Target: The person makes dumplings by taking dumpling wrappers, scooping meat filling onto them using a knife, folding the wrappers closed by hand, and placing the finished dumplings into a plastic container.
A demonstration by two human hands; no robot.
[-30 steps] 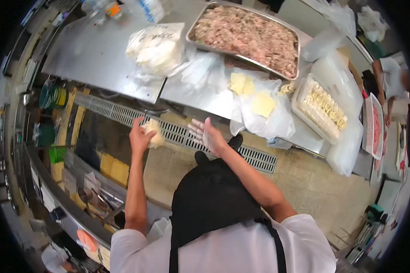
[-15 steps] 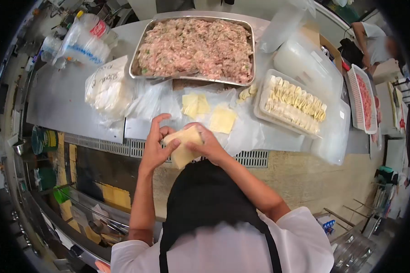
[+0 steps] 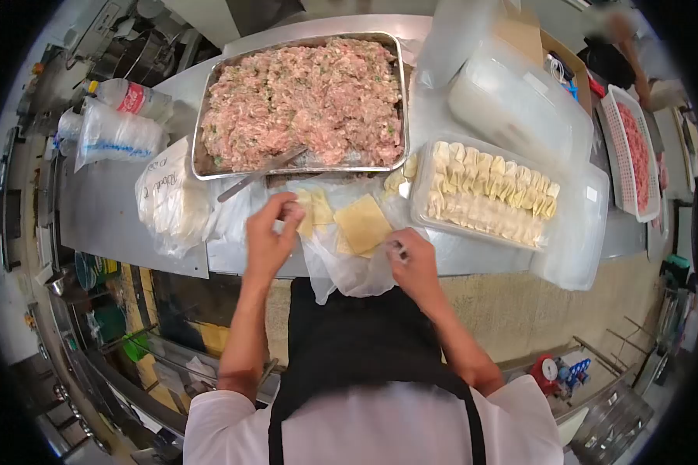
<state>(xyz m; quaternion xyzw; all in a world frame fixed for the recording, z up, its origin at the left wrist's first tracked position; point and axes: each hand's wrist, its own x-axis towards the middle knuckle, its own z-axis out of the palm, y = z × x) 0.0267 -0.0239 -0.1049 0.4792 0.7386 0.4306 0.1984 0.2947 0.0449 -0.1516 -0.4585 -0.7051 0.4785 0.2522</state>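
A stack of square yellow dough wrappers (image 3: 362,223) lies on a thin clear plastic sheet (image 3: 329,263) at the table's front edge. A few smaller wrapper pieces (image 3: 318,209) lie left of the stack. My left hand (image 3: 270,236) is beside those pieces, thumb and index finger pinched together at their edge; what lies between the fingertips is unclear. On the stack's right side, my right hand (image 3: 414,261) has its fingers curled closed on the edge of the plastic sheet. Behind the wrappers, a metal tray (image 3: 202,172) holds minced filling (image 3: 302,101), with a spatula (image 3: 260,174) resting on its rim.
On the right, a clear plastic container (image 3: 473,240) holds rows of folded dumplings (image 3: 492,182). Clear lids (image 3: 520,101) lie beyond it. A white basket (image 3: 647,209) of raw meat stands farther right. At the left are a wrapped bag (image 3: 171,194) and a cola bottle (image 3: 136,97).
The wrappers held between both hands are now on the stack. My hands have moved apart, the right one farther right. The view has shifted, and the spatula shows more plainly.
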